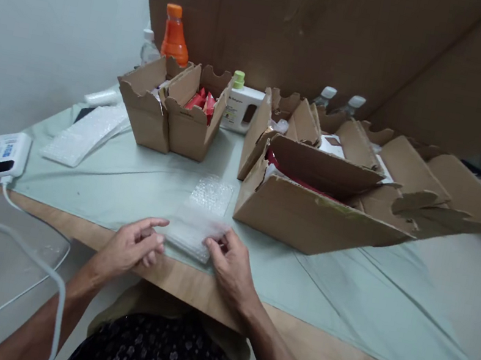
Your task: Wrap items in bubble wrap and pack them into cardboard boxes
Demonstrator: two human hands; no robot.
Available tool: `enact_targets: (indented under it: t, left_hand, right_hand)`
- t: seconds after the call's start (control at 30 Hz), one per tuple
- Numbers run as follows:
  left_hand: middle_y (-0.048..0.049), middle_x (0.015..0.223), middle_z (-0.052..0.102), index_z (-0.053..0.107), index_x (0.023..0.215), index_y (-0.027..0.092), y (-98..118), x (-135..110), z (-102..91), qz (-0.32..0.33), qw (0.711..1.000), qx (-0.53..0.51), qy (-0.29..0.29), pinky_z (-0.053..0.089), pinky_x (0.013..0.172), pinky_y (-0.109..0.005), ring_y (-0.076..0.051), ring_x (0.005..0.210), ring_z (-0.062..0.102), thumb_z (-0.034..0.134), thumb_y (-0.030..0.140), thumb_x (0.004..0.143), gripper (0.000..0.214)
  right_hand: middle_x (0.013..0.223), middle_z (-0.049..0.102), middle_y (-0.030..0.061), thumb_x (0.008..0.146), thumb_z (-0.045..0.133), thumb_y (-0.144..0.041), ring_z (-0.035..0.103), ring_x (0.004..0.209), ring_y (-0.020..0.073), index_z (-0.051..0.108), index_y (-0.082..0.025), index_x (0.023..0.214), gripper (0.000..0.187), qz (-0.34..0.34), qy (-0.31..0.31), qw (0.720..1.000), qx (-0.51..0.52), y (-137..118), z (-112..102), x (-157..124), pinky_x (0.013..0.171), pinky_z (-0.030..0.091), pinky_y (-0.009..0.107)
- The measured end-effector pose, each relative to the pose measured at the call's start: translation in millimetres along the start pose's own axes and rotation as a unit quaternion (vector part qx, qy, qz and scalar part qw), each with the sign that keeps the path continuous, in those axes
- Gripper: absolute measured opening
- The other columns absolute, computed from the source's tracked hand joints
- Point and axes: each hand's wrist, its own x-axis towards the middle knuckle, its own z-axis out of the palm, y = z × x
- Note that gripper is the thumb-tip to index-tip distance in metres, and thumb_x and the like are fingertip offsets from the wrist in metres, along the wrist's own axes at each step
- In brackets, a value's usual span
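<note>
Near the table's front edge lies a piece of clear bubble wrap (189, 230), with a second bubbly part (213, 192) stretching away behind it. Its right edge is pinched between the thumb and fingers of my right hand (232, 265). My left hand (133, 245) is just off the left edge of the wrap, index finger stretched out and the other fingers loosely curled, holding nothing that I can see.
Cardboard bins stand beyond: two on the left, one with red packets (201, 102), and several on the right behind a wide front bin (309, 211). Between them is a white jug (241, 109). More bubble wrap (86, 131) and a white cabled device (5, 156) lie left.
</note>
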Motion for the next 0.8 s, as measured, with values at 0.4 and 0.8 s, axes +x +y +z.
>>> enact_targets:
  t: [0.4, 0.8]
  left_hand:
    - [-0.0042, 0.077, 0.075, 0.066, 0.08, 0.023, -1, 32, 16.3, 0.087, 0.889, 0.444, 0.066, 0.034, 0.065, -0.031, -0.024, 0.073, 0.066, 0.055, 0.03, 0.087, 0.015]
    - [-0.0123, 0.114, 0.07, 0.068, 0.111, 0.018, -10, 12, 9.0, 0.317, 0.836, 0.444, 0.06, 0.051, 0.092, -0.042, -0.027, 0.107, 0.065, 0.056, 0.024, 0.091, 0.024]
  right_hand:
    - [0.104, 0.074, 0.0098, 0.096, 0.059, -0.027, 0.067, 0.089, 0.0257, 0.051, -0.019, 0.141, 0.047, -0.175, 0.1, 0.95, -0.24, 19, -29, -13, 0.081, 0.053, 0.042]
    - [0.135, 0.068, 0.0126, 0.099, 0.053, -0.017, 0.058, 0.128, 0.0314, 0.066, -0.017, 0.123, 0.027, -0.252, -0.133, 0.905, -0.315, 7, -10, -11, 0.1, 0.047, 0.05]
